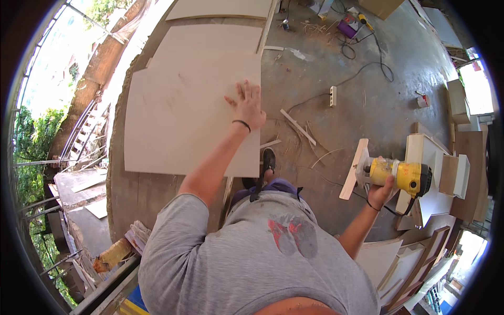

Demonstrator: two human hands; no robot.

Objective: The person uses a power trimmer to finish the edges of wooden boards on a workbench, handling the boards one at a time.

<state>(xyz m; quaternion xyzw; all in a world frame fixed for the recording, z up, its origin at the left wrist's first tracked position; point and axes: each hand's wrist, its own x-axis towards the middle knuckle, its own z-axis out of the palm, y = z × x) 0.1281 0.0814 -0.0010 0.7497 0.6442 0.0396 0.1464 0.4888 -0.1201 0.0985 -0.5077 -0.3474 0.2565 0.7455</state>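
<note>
My left hand point(248, 109) rests with fingers spread on a large pale board point(184, 113), close to its right edge. The board lies on a workbench point(149, 197), and faint dark smudges mark its surface. Out to the right, away from the board, my right hand point(381, 193) is wrapped around a yellow trim router point(400, 176). A flat wooden strip point(355, 169) is fixed across the router's base end, which points left. The router's bit cannot be made out. A black cord hangs from its other end.
More pale panels point(220, 9) lie at the bench's far end. On the floor are a power strip point(333, 96) with trailing cords, wood offcuts point(298, 127) and a small tub point(422, 101). Cabinet parts point(420, 152) stand to the right. Beyond the bench's left edge is a drop to outdoors.
</note>
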